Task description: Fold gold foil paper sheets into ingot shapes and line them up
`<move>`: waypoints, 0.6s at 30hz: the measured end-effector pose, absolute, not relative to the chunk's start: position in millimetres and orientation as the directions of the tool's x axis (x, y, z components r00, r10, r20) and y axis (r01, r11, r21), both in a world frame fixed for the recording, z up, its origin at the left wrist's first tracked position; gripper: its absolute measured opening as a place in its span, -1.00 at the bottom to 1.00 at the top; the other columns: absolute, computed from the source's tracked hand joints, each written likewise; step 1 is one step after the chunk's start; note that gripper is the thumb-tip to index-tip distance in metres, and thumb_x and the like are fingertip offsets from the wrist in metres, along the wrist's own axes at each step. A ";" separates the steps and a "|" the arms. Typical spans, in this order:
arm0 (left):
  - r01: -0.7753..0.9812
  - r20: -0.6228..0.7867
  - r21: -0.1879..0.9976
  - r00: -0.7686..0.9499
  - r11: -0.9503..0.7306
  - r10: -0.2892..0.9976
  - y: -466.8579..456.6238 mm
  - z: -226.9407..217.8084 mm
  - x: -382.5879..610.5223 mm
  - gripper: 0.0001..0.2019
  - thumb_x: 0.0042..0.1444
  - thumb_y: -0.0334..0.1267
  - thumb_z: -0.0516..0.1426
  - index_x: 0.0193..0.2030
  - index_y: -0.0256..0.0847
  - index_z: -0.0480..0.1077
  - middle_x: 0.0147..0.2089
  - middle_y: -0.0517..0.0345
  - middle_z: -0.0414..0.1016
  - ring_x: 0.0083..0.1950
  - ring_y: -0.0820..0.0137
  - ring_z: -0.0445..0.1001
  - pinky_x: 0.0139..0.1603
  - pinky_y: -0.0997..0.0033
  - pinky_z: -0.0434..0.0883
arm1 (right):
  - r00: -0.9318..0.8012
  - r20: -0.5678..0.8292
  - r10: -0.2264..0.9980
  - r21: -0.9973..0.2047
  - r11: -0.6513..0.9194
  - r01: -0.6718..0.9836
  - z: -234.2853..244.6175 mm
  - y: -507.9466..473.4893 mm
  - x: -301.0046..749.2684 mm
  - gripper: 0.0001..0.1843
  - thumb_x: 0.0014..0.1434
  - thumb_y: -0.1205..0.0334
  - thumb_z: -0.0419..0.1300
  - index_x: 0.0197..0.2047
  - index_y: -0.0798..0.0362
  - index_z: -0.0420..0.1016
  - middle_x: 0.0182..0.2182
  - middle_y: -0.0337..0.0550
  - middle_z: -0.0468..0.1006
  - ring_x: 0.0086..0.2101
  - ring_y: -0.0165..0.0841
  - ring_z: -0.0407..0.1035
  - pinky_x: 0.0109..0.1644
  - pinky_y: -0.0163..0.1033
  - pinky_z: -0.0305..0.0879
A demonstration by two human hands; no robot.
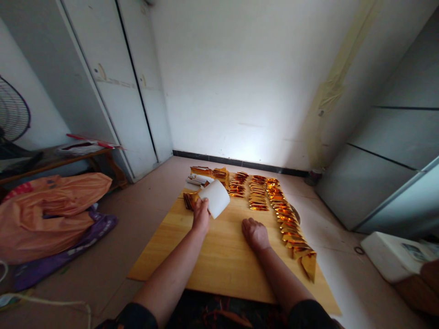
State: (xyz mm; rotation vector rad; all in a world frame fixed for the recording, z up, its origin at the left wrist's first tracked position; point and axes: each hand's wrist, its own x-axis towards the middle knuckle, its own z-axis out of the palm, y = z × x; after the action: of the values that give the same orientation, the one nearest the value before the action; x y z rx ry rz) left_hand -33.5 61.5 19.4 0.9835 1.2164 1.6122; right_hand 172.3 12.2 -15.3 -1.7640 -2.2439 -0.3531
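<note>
My left hand (pixel 200 215) holds up a white square sheet (pixel 215 197) above the wooden board (pixel 219 256); the sheet looks slightly curled. Just behind that hand lies a small stack of gold foil sheets (pixel 190 199). My right hand (pixel 255 234) rests knuckles-up on the board with its fingers curled and nothing in it. Right of it, a long overlapping row of folded gold foil pieces (pixel 291 228) runs toward the near right corner. More rows of folded gold pieces (pixel 258 193) lie at the far end of the board.
The board lies on a tiled floor. An orange plastic bag (pixel 51 205) over purple cloth sits at left, by a low wooden bench (pixel 61 157) and a fan (pixel 12 114). A white box (pixel 394 256) sits at right. White cabinets and walls surround the spot.
</note>
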 end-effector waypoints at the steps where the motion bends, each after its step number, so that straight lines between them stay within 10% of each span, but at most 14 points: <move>1: -0.225 0.034 0.970 -0.262 -0.095 0.964 61.4 15.2 -30.3 -0.74 0.18 -0.12 -0.05 -0.08 -0.17 0.27 -0.17 0.10 0.49 -0.19 0.39 0.48 -0.20 0.43 0.40 | -0.221 0.351 0.910 0.026 0.227 0.974 -14.8 12.1 172.0 -0.74 0.25 0.33 -0.02 -0.38 0.06 0.45 -0.48 -0.18 0.48 -0.52 -0.47 0.29 -0.44 -0.30 -0.12; 7: 0.187 -0.135 0.968 -0.163 0.166 0.977 55.9 -11.4 -29.4 -0.92 -0.02 -0.30 0.11 -0.35 -0.24 0.33 -0.47 0.22 0.42 -0.37 0.39 0.44 -0.33 0.46 0.36 | -0.225 0.338 0.914 0.013 0.235 0.972 -13.9 11.8 171.3 -0.75 0.25 0.33 -0.01 -0.38 0.06 0.45 -0.47 -0.18 0.48 -0.51 -0.48 0.28 -0.44 -0.32 -0.10; 13: 0.522 -0.063 0.845 -0.117 0.115 0.991 51.9 -4.7 -26.6 -0.45 -0.10 -0.55 0.05 0.09 -0.18 0.32 -0.28 0.18 0.56 -0.26 0.39 0.51 -0.26 0.51 0.38 | -0.243 0.382 0.892 -0.039 0.278 0.960 -13.0 10.4 172.6 -0.73 0.26 0.32 -0.02 -0.38 0.05 0.45 -0.46 -0.18 0.46 -0.47 -0.44 0.29 -0.39 -0.34 0.01; 18: 0.587 -0.076 0.807 0.003 0.060 0.997 51.3 -1.5 -21.8 -0.51 -0.09 -0.59 0.02 -0.02 -0.19 0.46 0.02 0.06 0.54 0.04 0.33 0.48 0.01 0.47 0.36 | -0.350 0.463 0.814 -0.170 0.469 0.866 -8.6 8.1 166.1 -0.74 0.27 0.19 0.01 -0.12 0.04 0.48 -0.14 -0.02 0.49 -0.13 -0.31 0.32 -0.09 -0.28 0.19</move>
State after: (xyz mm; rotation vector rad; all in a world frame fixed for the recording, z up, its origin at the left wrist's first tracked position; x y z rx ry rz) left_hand -21.8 51.3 -1.5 1.6044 1.6634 0.7703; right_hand 166.1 8.1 -8.6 -1.3955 -2.2334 -0.1422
